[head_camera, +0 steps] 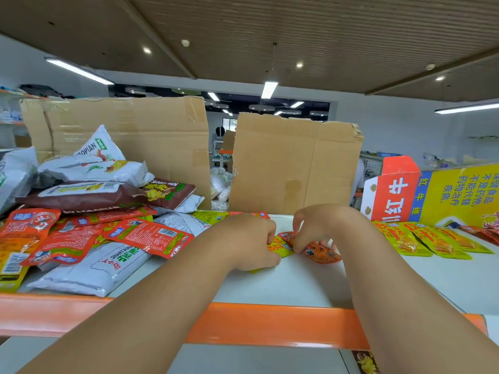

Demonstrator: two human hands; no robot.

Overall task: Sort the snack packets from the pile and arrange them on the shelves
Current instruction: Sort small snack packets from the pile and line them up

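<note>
Room: wide hall with a slatted brown ceiling, strip lights [269,89] and white walls; more shelving shows blurred in the background.
Shelf: white top shelf [310,282] with an orange front edge; a lower level shows just beneath it.
Cardboard: two cardboard sheets [294,163] stand upright along the back of the shelf, with a gap between them.
Pile: unsorted pile [89,228] on the left part of the shelf, made up of red packets, white bags and a brown bag, overlapping and untidy.
Sorted row: row of yellow packets [421,244] lies overlapped on the right, in front of a red-and-yellow carton [432,193]; a few red ones lie beyond at the frame's edge.
Left hand: left hand [251,238] has its fingers curled round a yellow packet [280,249] resting mid-shelf.
Right hand: right hand [321,225] pinches an orange packet [321,252] by its edge; it touches the yellow one.
Progress: fairly early, I judge. One kind is laid out, while most of the pile is still to be separated and placed. The lower level is largely out of view.
</note>
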